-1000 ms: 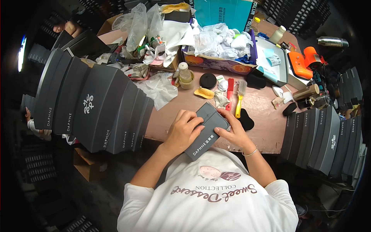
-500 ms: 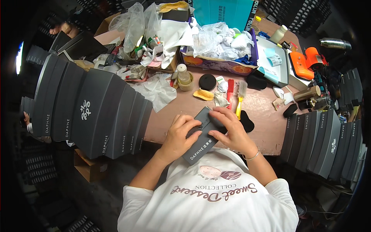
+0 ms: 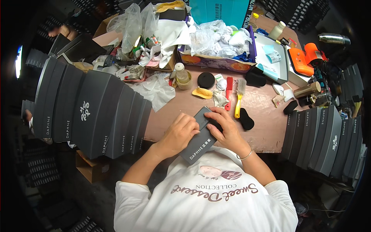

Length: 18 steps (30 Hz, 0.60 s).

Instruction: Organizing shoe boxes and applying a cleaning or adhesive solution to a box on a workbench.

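Note:
A dark grey cardboard box (image 3: 198,150), with pale lettering on its narrow face, stands slanted at the table's near edge, close against my white shirt. My right hand (image 3: 228,131) grips its far right part, thumb on the upper face and fingers bent over the far end. On the opposite side, my left hand (image 3: 178,134) is closed, fingertips curled together against the box's left edge; whatever is pinched there is hidden. Just beyond the right hand lies a black insole-shaped pad (image 3: 246,119), beside a yellow-handled brush (image 3: 239,98) and a red brush (image 3: 228,94).
Grey boxes (image 3: 98,112) stand in a row at left, others (image 3: 319,139) at right. Across the pinkish table (image 3: 266,131) are a bottle in a cup (image 3: 182,77), a black round lid (image 3: 206,80), a yellow sponge-like piece (image 3: 202,92), a carton of crumpled paper (image 3: 216,62) and an orange tool (image 3: 303,62).
The left hand's thumb and fingers, apart over the box's face before, have drawn together at its left edge. My right hand has shifted slightly left and stays on the box.

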Motion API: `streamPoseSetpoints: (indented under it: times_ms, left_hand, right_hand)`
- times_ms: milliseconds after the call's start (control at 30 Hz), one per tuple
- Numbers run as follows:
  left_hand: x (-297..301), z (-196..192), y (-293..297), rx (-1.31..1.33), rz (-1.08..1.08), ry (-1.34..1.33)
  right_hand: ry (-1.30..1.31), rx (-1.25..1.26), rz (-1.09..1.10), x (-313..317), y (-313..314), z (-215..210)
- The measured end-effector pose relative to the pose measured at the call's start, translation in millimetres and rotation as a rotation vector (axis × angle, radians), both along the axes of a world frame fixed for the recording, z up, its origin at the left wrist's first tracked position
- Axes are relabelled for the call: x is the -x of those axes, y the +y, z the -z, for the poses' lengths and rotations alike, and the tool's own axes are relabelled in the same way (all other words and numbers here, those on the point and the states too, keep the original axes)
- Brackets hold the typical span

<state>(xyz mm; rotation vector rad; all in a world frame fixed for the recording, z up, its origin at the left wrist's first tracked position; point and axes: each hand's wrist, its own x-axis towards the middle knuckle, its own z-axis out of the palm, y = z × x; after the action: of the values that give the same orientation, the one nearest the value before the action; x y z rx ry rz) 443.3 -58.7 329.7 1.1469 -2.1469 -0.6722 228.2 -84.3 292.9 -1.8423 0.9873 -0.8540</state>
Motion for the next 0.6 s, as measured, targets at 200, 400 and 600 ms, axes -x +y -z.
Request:
streamPoseSetpoints:
  times_ms: [200, 400, 600]
  left_hand:
    - [-8, 3, 11, -0.038, 0.019, 0.110]
    - [-13, 9, 24, -0.063, -0.013, 0.266]
    - [-15, 10, 38, -0.131, -0.054, 0.346]
  right_hand:
    - [-0.003, -0.009, -0.006, 2, 2, -1]
    - [0.017, 0.008, 0.004, 3, 4, -7]
    - [0.027, -0.011, 0.005, 4, 6, -9]
